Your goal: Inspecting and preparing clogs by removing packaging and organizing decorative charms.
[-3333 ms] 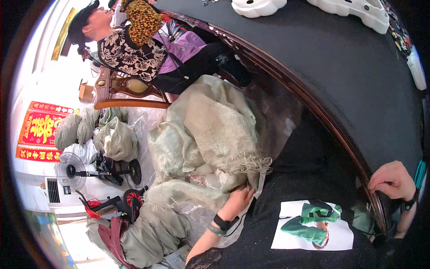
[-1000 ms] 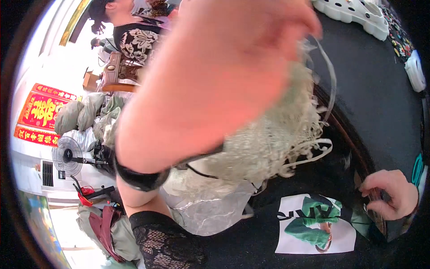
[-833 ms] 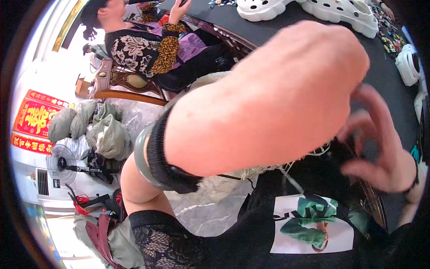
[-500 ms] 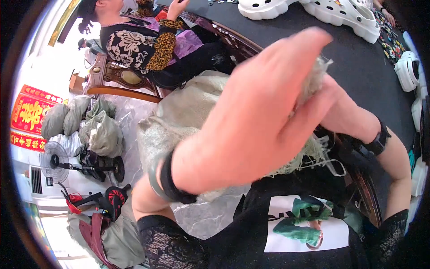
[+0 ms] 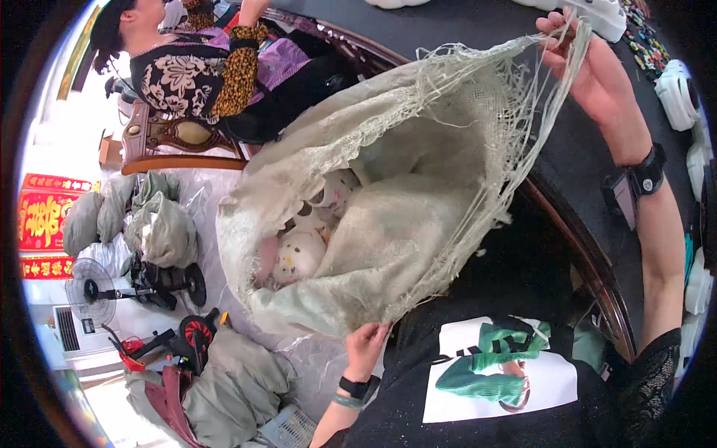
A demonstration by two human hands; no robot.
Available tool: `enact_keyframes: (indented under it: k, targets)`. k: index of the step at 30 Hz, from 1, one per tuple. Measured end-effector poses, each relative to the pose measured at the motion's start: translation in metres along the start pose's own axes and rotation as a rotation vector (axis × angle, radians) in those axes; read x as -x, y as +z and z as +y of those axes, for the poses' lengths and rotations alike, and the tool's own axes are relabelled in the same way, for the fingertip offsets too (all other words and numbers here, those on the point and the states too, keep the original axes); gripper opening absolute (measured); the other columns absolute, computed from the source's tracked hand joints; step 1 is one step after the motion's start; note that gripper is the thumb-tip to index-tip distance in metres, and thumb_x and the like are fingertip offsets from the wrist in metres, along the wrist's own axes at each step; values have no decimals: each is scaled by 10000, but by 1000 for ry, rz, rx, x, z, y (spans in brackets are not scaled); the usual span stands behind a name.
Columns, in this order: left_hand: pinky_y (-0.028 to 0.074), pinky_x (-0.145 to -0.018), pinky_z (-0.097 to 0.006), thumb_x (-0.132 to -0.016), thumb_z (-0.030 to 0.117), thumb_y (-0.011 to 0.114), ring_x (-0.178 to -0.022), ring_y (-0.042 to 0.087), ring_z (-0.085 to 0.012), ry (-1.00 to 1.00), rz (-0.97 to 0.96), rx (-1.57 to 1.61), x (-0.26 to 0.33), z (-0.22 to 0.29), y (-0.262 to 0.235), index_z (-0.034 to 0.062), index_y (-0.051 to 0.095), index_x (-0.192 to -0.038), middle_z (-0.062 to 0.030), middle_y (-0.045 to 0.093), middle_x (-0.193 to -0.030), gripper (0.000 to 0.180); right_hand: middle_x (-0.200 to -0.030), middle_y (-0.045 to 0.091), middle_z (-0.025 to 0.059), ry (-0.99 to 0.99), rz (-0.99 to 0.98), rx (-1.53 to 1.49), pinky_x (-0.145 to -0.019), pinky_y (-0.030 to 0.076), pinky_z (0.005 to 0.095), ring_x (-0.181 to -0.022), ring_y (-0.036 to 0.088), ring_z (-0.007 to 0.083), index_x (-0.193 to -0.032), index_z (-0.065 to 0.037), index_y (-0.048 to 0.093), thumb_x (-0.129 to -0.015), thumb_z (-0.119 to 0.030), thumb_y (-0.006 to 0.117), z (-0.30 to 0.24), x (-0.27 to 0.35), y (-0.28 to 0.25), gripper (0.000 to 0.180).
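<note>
While the right hand (image 5: 591, 81) clamps the frayed rim of a beige woven sack (image 5: 321, 142), the left hand (image 5: 364, 349) pinches its lower edge; white, dark-dotted, rounded objects (image 5: 299, 255) inside.

Grey fan (image 5: 91, 290), carved chair (image 5: 193, 133), red poster (image 5: 45, 216)
</note>
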State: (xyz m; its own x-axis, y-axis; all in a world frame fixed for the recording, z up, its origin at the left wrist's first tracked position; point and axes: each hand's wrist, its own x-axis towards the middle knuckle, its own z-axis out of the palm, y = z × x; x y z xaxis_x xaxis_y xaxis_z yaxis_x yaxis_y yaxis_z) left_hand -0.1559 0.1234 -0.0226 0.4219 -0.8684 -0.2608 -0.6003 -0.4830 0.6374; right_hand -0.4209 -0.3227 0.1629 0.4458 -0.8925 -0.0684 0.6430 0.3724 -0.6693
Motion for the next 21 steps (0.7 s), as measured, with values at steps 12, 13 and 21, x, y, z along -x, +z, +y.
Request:
enact_keyframes:
  k: [12,13,21]
  targets:
    - [421,-604,-334,-932,170,535,-617,501,-236,297,-350,58,-77,140,-98,7,554,-870,-111,502,-687,176,-774,630,63,-51,-31,52,-580,469,295,-676,590,181,-764,-97,579,-989,-306,390,-16,-5,-22,360]
    - [414,-570,-292,-957,143,504,-613,497,-136,161,-411,306,-76,163,-120,13,538,-908,-31,501,-716,143,-774,630,63,-68,-24,54,-580,469,295,-676,590,181,-764,-97,579,-989,-306,390,-19,-1,-24,360]
    - [259,-416,-191,-958,112,466,-464,364,-25,429,-85,683,-96,270,-193,19,547,-841,20,472,-597,170,-702,480,-9,37,-472,-84,-540,405,233,-556,430,80,-798,-85,511,-946,-346,531,-23,-6,-25,301]
